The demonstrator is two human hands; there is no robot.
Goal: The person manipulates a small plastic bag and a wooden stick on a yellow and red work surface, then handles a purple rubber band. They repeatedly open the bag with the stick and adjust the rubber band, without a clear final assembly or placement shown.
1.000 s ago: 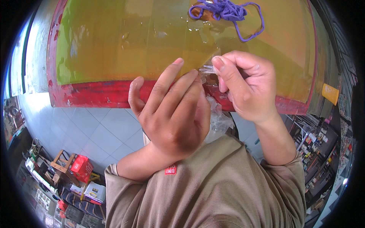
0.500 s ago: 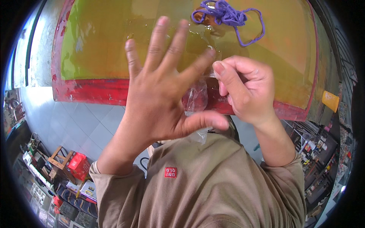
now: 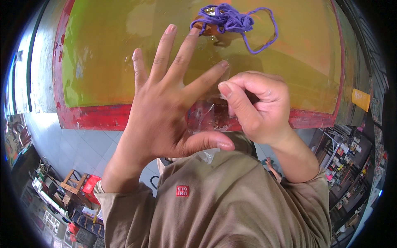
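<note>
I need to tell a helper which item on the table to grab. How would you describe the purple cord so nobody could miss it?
Start from the big yellow-green tabletop with its worn red edge. Look to its far side, beyond the fingertips of the spread left hand: there lies the purple cord, a tangled bundle with one loose loop trailing to the right. It is the only purple thing there, unlike the clear plastic pinched by the right hand.

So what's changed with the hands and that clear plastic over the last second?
The left hand has opened from loosely curled to fully spread, fingers fanned over the clear plastic bag. The right hand still pinches the bag's edge in about the same spot. The purple cord and the yellow-green table look unchanged.
</note>
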